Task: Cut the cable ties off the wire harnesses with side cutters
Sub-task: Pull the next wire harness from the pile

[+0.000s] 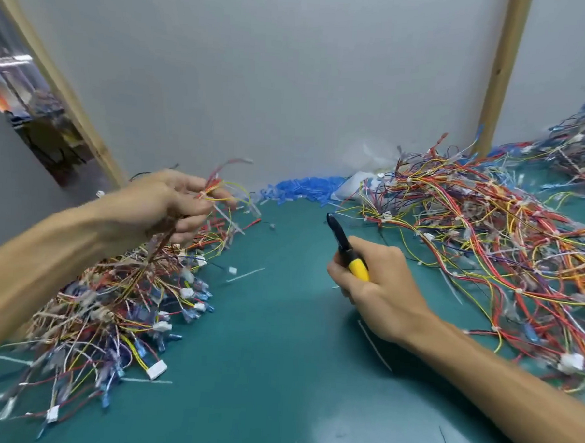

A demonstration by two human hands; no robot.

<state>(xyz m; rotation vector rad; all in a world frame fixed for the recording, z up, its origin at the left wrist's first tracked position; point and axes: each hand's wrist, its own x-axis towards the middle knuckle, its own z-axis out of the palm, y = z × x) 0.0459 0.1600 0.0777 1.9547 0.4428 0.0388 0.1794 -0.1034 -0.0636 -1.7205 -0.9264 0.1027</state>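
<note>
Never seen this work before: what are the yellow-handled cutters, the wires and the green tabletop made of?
Side cutters: dark head, probably metal; matte yellow grips, likely plastic or rubber. Wire harness: thin coloured coats, likely plastic insulation. Table mat: smooth teal sheet, perhaps rubber or vinyl.

Teal mat (276,373), grey wall (258,67), one slanted wooden post (59,73), one upright wooden post (502,80), blue plastic bits (306,188) between.

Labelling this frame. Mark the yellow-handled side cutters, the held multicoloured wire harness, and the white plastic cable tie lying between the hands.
Yellow-handled side cutters (358,268): head view, yellow handle.
Multicoloured wire harness (218,185): head view, wires' upper end.
White plastic cable tie (246,274): head view, middle of strip.
</note>
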